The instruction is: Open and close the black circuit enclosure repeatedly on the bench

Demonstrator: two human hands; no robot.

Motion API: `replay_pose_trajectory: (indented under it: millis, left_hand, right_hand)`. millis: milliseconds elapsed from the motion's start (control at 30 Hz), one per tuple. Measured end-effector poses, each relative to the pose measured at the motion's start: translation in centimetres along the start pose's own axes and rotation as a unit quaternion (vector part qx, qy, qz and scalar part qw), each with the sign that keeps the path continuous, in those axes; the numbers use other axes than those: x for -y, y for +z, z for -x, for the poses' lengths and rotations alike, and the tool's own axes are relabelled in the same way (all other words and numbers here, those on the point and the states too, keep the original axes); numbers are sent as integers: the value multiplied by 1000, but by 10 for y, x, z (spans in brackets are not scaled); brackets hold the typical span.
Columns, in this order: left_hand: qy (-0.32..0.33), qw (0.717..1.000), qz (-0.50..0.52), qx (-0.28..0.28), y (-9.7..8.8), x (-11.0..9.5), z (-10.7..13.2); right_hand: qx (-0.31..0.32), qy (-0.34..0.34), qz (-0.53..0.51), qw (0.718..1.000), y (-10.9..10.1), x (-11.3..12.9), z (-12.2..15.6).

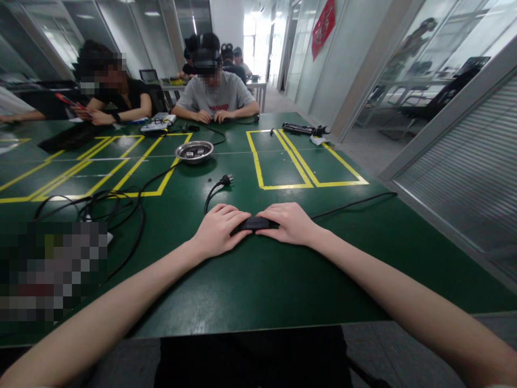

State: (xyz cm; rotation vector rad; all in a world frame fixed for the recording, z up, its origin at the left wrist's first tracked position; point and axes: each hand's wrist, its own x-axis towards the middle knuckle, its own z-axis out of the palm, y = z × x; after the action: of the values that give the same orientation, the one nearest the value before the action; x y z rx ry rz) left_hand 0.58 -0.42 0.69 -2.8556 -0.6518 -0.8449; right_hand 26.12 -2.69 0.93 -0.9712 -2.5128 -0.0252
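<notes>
A small black oblong box (255, 223), like a power adapter, lies on the green table (258, 280) between my hands. My left hand (220, 229) rests palm down with its fingers curled over the box's left end. My right hand (288, 222) covers the right end in the same way. One black cable runs from the box to a loose plug (226, 180) lying further back. Another thin cable (355, 203) leads off to the right.
A metal bowl (194, 151) with small parts stands further back. Tangled black cables (100, 207) lie at the left. Yellow tape rectangles (301, 161) mark the table. Two people sit across the table, others behind them. A black tool (305, 129) lies far right.
</notes>
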Motion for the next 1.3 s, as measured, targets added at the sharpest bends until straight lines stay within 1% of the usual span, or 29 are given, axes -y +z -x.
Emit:
replay_pose_trajectory:
  millis: [133,333,500,667,767,833,900,1000,1100,1167,1233,1267,1300]
  left_hand:
    - [-17,1000,10,12,3,1,1]
    - [-39,999,9,13,3,1,2]
    - [-49,998,22,14,3,1,2]
    - [-49,999,15,15,5,3,3]
    - [-41,999,6,4,4,3,3]
    - [-47,999,14,3,3,2,2]
    - [-64,997,31,9,1,0,1]
    - [-96,992,75,34,-1,-4,1]
    - [-167,973,149,53,-4,-7,-2]
    - [-223,948,218,69,-6,-8,-4]
    - [-234,911,316,124,-7,-8,-7]
    - [-240,897,347,129,-7,-8,-8]
    - [-249,890,362,122,-8,-8,-8]
  right_hand:
    - [-9,-10,1,1000,3,-1,1]
    - [-16,9,-43,999,4,-2,1]
    - [-37,2,-31,999,2,-2,3]
    - [-22,-3,-39,999,4,-3,1]
    - [-4,-6,-19,1000,5,-4,1]
    - [1,-14,3,1000,5,-6,1]
    - [0,-33,27,999,3,-9,3]
    - [-12,-68,60,996,1,-11,5]
    - [-35,-91,78,992,0,-10,6]
    - [-41,-97,86,991,1,-9,5]
    - [-34,-95,98,990,1,-8,4]
    - [-26,-93,104,990,1,-8,3]
    - [-15,-90,109,990,0,-8,2]
